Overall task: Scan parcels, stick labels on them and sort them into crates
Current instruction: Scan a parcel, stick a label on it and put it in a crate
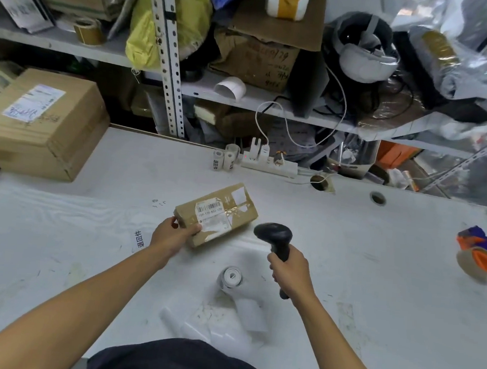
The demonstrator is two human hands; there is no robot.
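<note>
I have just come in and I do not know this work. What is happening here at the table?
A person is scanning a parcel. The left hand grips the near end of a small cardboard parcel lying on the white table, barcode label up. The right hand holds a black scanner pointed toward it. A label roll lies nearby.

White power strip (268, 165) with plugged chargers at the table's far edge, orange-and-purple tape dispenser (480, 254) at right of frame, white headset (366, 55) on upper-right shelf, yellow bag (167, 21) on upper-left shelf, 2 round cable holes (377, 198) in the tabletop
</note>
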